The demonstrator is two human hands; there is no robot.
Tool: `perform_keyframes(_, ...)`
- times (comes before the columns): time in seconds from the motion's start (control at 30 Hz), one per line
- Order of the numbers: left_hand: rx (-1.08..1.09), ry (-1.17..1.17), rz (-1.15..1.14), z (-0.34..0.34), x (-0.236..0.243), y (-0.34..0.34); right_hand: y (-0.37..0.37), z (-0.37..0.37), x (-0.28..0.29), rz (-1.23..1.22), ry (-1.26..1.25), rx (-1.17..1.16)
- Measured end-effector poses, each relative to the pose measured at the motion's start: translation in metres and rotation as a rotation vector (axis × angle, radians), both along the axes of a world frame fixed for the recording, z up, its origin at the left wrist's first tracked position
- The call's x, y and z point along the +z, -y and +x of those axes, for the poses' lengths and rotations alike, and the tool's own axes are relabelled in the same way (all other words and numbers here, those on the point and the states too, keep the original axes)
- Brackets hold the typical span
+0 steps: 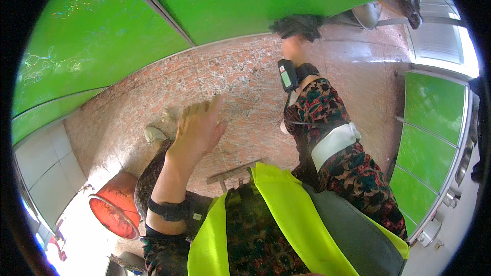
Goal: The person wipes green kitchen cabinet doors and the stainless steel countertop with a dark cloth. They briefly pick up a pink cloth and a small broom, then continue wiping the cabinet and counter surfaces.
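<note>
My right hand (293, 49), smeared by motion, reaches forward and grips a dark, crumpled cloth (297, 26). The cloth lies against the lower part of a glossy green panel (245, 0), and it covers my fingers. Strapped at my right wrist is a small black device (287, 74) with a greenish screen and a cable. My left hand (197, 130) is open over the speckled floor, its fingers stretched out and nothing in it. A black band (169, 210) circles my left forearm.
A reddish-orange bucket (115, 204) stands at my lower left. More green panels (434, 105) stand at the right, with metal pots (430, 231) along them. A metal bowl (366, 15) sits at the far right. Below my hands is speckled reddish floor (245, 82).
</note>
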State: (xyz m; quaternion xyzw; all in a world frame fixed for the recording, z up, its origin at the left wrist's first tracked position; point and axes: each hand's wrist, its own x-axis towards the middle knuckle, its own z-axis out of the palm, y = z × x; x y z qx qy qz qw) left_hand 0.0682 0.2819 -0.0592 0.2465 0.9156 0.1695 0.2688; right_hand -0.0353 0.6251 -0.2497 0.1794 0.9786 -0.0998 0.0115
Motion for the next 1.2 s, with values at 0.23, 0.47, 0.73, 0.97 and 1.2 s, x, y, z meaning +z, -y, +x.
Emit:
perform_keyframes(0.23,0.024,0.076,0.014,0.002,0.005,0.006,0.039,-0.011,-0.035,-0.042,0.287,-0.001)
perform_keyframes(0.47,0.020,-0.050,0.089,0.009,0.007,0.010,0.114,-0.015,-0.042,-0.251,0.422,0.063)
perform_keyframes(0.73,0.000,-0.129,0.123,0.008,0.004,0.016,0.236,-0.026,-0.056,-1.007,0.142,0.381)
perform_keyframes(0.97,-0.013,-0.088,0.111,0.007,0.002,0.010,0.236,-0.058,0.025,-1.987,-0.345,-0.351)
perform_keyframes(1.2,-0.043,-0.136,0.164,0.007,-0.001,0.002,0.200,-0.069,0.159,-2.323,0.093,-0.487)
